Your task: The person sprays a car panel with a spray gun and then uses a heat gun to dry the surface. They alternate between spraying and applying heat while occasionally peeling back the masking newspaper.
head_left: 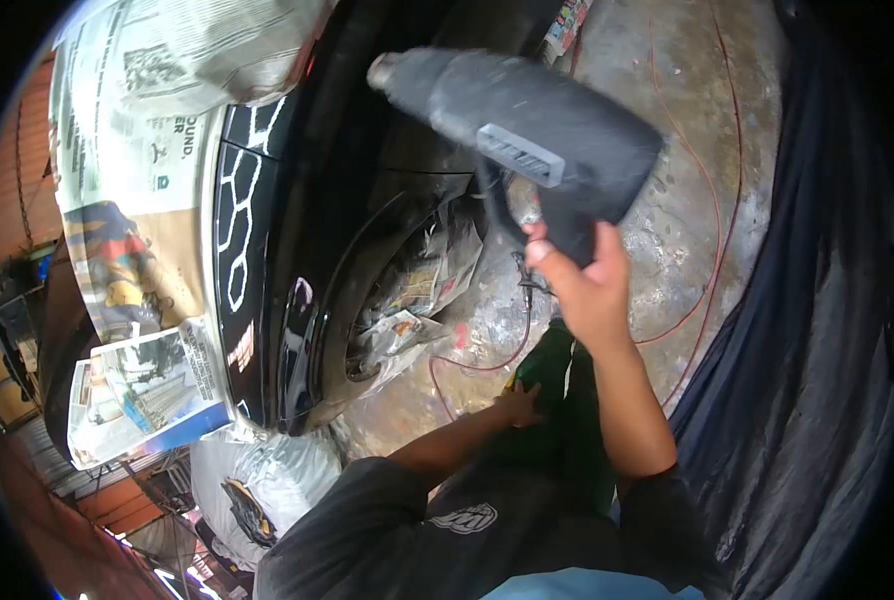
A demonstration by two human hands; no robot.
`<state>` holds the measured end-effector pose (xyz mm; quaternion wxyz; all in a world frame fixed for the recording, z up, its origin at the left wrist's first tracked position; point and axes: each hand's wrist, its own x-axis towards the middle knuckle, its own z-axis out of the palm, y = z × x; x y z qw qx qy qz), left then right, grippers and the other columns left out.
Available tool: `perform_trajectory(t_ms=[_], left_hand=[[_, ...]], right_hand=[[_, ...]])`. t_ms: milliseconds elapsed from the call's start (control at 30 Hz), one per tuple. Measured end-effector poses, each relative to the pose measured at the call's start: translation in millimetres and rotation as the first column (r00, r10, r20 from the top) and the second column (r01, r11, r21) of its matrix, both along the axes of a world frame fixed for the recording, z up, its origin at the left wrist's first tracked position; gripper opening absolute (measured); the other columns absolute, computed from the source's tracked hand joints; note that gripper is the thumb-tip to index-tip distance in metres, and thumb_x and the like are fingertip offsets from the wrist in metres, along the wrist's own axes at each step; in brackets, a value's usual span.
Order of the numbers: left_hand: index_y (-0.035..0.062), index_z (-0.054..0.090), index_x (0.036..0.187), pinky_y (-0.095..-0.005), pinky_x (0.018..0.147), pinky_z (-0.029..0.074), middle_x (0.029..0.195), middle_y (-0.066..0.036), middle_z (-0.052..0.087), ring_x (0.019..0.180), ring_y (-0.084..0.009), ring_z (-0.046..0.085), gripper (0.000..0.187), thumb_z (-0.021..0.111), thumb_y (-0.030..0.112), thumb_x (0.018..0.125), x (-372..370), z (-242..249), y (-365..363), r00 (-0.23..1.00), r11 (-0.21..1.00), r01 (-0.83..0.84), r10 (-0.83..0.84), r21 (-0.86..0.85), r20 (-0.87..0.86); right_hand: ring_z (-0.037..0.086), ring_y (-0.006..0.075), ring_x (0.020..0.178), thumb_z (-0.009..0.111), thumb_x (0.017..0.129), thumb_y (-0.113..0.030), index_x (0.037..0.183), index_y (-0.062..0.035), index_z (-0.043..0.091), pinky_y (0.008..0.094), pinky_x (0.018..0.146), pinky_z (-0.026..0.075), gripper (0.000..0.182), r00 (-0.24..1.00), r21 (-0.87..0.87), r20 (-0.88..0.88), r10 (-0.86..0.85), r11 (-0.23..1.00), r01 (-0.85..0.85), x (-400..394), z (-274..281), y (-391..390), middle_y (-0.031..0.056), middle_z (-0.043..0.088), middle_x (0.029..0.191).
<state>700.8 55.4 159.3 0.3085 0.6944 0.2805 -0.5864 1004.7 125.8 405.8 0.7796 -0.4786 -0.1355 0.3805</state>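
While we look down from the head camera, we see our right hand [585, 285] lifted up, with its fingers wrapped tight around the handle of a big gray heat gun [527, 130]. The heat gun is up in the air, and its round nose points to the left at the shiny black car [317, 200]. Its nose is near the car but not touching it. Our left hand [519, 405] is lower down, lying flat on our knee in green pants [557, 400], with its fingers spread a little and holding nothing. Sheets of newspaper [137, 150] cover the car's window side, and more crumpled newspaper [417, 290] is stuffed into the wheel arch. A thin red cord [707, 250] curls over the dirty gray floor [687, 120] next to the car. A dark cloth [817, 380] hangs on the right side. We cannot tell if the heat gun is switched on.
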Motion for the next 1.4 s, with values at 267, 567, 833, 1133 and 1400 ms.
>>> perform_trajectory(t_ms=[267,567,833,1133,1400], left_hand=[[0.0283,0.006,0.158,-0.0618,0.106,0.037,0.158,-0.029,0.014,0.138,-0.0522,0.032,0.110,0.066,0.070,0.076,32,-25,26,0.990,0.989,0.137,-0.139,-0.052,-0.029],[0.0236,0.018,0.157,-0.0621,0.104,0.039,0.155,-0.031,0.022,0.138,-0.0485,0.035,0.097,0.067,0.058,0.081,45,-57,47,0.977,0.982,0.188,-0.187,-0.006,0.099],[0.0122,0.051,0.138,-0.0516,0.105,0.041,0.140,-0.024,0.047,0.130,-0.0393,0.047,0.058,0.062,0.041,0.089,57,-38,85,0.918,0.951,0.307,-0.303,0.023,0.257],[0.0019,0.065,0.108,-0.0367,0.085,0.051,0.105,-0.014,0.065,0.095,-0.0234,0.063,0.027,0.058,0.025,0.097,54,70,155,0.562,0.804,-0.556,0.550,-0.211,0.618],[0.0086,0.061,0.099,-0.0187,0.047,0.028,0.066,0.005,0.048,0.053,-0.0019,0.039,0.008,0.063,0.016,0.096,232,263,302,-0.536,0.263,-0.787,0.153,-0.557,0.830]], right_hand=[[0.058,0.0158,0.073,0.063,0.087,-0.004,0.117,0.0010,0.047,0.0476,0.100,0.048,0.034,0.953,0.108,-0.008,-0.304,0.947,0.303,66,-51,20,0.0084,0.059,0.084],[0.065,0.0188,0.091,0.073,0.079,-0.003,0.113,0.0035,0.061,0.0311,0.089,0.048,0.037,0.962,-0.003,0.056,0.268,0.963,-0.268,45,-82,11,0.0081,0.067,0.096],[0.064,0.0146,0.091,0.080,0.074,-0.001,0.109,-0.0001,0.064,0.0289,0.081,0.050,0.038,0.983,-0.088,0.084,0.163,0.984,-0.155,59,-67,23,0.0061,0.067,0.100],[0.062,0.0184,0.087,0.069,0.079,0.002,0.107,-0.0001,0.060,0.0450,0.101,0.047,0.030,0.986,-0.164,0.014,-0.168,0.972,0.168,58,-31,-7,0.0063,0.062,0.093],[0.061,0.0114,0.090,0.073,0.081,0.003,0.110,-0.0027,0.058,0.0273,0.081,0.049,0.033,0.994,-0.222,-0.112,-0.007,0.975,-0.018,56,-30,-35,0.0020,0.064,0.097]])
